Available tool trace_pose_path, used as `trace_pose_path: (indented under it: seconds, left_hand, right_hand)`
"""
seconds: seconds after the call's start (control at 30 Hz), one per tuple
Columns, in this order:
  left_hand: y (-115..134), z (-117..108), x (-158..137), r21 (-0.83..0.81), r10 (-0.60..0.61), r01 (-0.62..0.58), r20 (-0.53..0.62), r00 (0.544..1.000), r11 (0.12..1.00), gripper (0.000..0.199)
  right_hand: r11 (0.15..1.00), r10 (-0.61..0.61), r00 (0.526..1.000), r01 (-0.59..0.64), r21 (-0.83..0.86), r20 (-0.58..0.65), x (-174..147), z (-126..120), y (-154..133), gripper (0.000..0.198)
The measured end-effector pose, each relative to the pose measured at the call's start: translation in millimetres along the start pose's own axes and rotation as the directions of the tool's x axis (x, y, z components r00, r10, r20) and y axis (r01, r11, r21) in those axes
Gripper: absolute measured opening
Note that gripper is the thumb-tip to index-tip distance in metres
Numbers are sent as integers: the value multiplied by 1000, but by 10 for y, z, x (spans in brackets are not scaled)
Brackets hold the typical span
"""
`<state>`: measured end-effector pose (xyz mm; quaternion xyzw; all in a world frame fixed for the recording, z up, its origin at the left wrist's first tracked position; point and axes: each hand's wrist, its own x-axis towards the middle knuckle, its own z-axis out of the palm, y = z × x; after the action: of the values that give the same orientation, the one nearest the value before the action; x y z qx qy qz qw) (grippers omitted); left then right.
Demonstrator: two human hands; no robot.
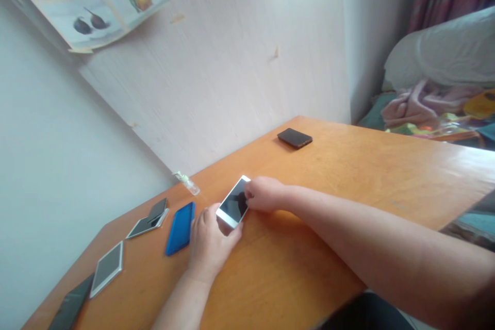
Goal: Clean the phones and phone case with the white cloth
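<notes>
My left hand (212, 240) grips the lower end of a white smartphone (233, 203), its thumb on the near edge and its fingers along the left side. The dark screen faces up and the phone is tilted above the wooden table. My right hand (266, 193) is closed, its curled fingertips touching the screen near the right edge. Whatever those fingers may pinch is hidden. Just left of my left hand lies a blue phone case (180, 229), open side up.
On the wooden table (371, 180), a black phone (294, 138) lies at the back. A small clear spray bottle (187, 183) lies by the wall. Along the left are a white-framed phone (107, 268), a dark phone (71, 304) and stacked devices (145, 224).
</notes>
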<state>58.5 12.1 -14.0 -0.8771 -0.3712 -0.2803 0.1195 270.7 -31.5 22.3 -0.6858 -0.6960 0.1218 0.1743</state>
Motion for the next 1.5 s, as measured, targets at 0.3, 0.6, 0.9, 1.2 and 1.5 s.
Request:
trace_pose_path:
  seconds: [0.3,0.6,0.9,1.2,1.5]
  left_hand:
    - [-10,11,-12,-15,1,-1,-1,1000,1000,59]
    - [-12,2,-1,-107,32,-32,-4,999,994,58]
    - [-20,9,-9,-103,64,-66,-24,998,992,58]
    - [3,-9,-5,-102,105,-108,-35,994,989,58]
    - [79,-29,-9,-93,177,-185,-87,980,978,59]
  right_hand:
    - [999,19,1000,-19,33,-10,34,17,37,19]
    - [956,-214,975,198,217,53,-33,116,-174,14]
    - [972,-196,976,180,150,95,-39,97,-206,13]
    - [974,-140,990,139,177,-6,-50,98,-286,14]
    - [836,111,990,-49,546,-82,-52,11,-361,12]
